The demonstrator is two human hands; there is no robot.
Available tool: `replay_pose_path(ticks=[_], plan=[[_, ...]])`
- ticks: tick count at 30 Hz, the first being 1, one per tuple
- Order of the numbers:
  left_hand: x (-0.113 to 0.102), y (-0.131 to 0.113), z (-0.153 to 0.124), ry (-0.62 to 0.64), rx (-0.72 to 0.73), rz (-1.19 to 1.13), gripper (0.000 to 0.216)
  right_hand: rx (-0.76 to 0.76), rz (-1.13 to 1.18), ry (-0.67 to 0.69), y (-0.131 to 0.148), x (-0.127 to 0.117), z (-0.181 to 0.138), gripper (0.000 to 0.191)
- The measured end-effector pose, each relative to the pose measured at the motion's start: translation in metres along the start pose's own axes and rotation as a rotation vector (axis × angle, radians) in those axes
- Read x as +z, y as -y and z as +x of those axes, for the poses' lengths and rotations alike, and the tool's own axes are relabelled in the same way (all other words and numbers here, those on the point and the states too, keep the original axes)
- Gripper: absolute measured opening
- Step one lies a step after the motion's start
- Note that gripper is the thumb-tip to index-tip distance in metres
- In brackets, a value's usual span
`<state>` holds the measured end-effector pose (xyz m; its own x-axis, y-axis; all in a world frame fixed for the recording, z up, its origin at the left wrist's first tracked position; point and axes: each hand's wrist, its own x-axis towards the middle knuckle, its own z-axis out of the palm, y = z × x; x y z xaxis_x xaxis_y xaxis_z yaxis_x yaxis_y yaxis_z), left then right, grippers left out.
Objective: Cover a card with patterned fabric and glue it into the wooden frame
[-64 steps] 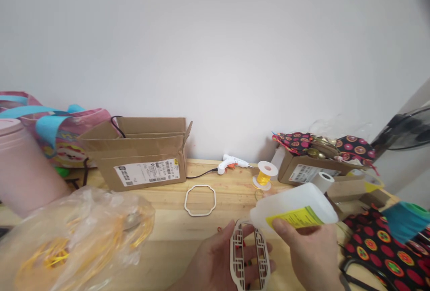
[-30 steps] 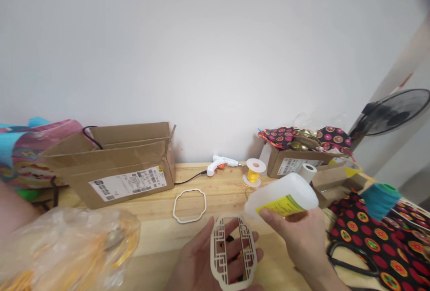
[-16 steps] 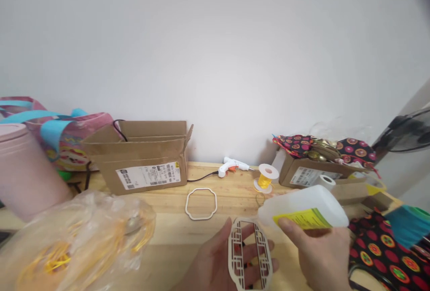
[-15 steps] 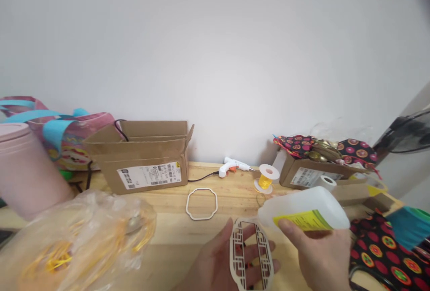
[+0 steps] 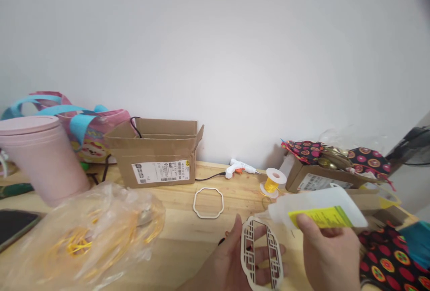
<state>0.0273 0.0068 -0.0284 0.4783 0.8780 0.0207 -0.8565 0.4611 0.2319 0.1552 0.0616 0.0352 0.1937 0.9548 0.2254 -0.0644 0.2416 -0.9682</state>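
Wrapped round a translucent white glue bottle [image 5: 331,194] with a yellow label, my right hand [image 5: 331,250] tips it sideways, its narrow nozzle pointing left. The nozzle tip is at the upper edge of a pale lattice frame [image 5: 249,248] with scalloped corners; whether they touch I cannot tell. My left hand [image 5: 231,257] holds this frame upright-tilted, thumb at its left edge and fingers showing behind the openings. On the table beyond lies a plain thin outline frame [image 5: 195,208] of similar shape.
A cardboard box [image 5: 126,163], a white glue gun [image 5: 242,167] and a spool of yellow cord [image 5: 275,177] stand along the wall. Left are a pink tumbler [image 5: 50,161], a phone [image 5: 16,226] and a plastic bag [image 5: 110,237] of yellow cords. Patterned fabric [image 5: 386,255] lies at right.
The view has shifted slightly left, so things sit further right. The bottle is more level, with its nozzle now visible at the lattice frame's top edge. Both hands keep their holds.
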Motion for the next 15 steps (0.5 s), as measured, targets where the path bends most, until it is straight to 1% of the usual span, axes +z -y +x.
replay_pose_path(ticks=[2, 4, 12, 15], plan=[[-0.0028, 0.0012, 0.0004, -0.022, 0.001, 0.006, 0.061, 0.001, 0.006, -0.014, 0.0003, 0.0003, 0.0019, 0.020], [-0.0045, 0.0023, 0.0008, -0.030, 0.001, 0.012, 0.060, 0.003, -0.014, 0.005, 0.0014, 0.0017, 0.0020, 0.019], [-0.0011, 0.0014, 0.0019, 0.024, 0.009, 0.024, 0.065, 0.055, -0.014, 0.065, 0.0034, 0.0072, -0.0065, 0.017], [-0.0027, 0.0013, 0.0022, 0.010, 0.004, 0.027, 0.065, 0.015, 0.005, 0.032, -0.0002, 0.0059, -0.0046, 0.020]])
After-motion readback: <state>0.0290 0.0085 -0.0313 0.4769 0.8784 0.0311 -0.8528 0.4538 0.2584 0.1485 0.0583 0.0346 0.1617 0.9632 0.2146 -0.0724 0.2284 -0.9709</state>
